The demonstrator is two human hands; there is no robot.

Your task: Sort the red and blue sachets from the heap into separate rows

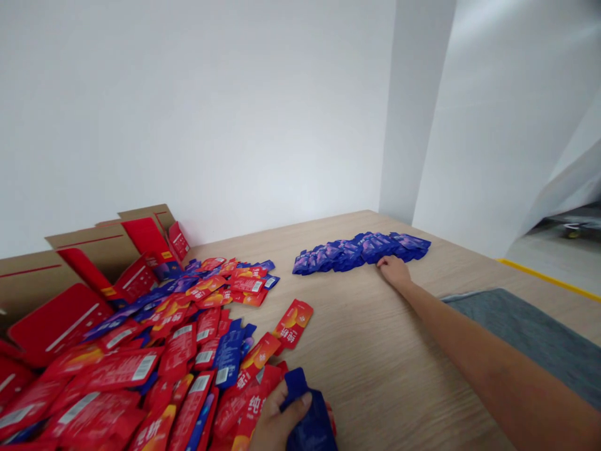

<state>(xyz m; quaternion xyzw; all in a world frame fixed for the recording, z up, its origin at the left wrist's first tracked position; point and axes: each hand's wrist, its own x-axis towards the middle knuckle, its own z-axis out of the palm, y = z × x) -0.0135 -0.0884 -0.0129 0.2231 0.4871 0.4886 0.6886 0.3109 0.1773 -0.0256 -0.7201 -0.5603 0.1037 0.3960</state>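
Note:
My left hand, at the bottom of the head view, is closed around a dark blue pouch, thumb on top. Beneath and beside it spreads a heap of red pouches with orange pictures and white barcode labels, mixed with some blue ones. One red pouch lies at the heap's right edge. Farther off, my right hand reaches out with its fingers pinched on the front edge of a blue pouch in an overlapping row of blue pouches. The fingertips are partly hidden.
Open cardboard boxes with red flaps stand along the left, against a white wall. A grey cloth or mat lies under my right forearm's side of the wooden table. Yellow floor tape runs beyond the table's right edge.

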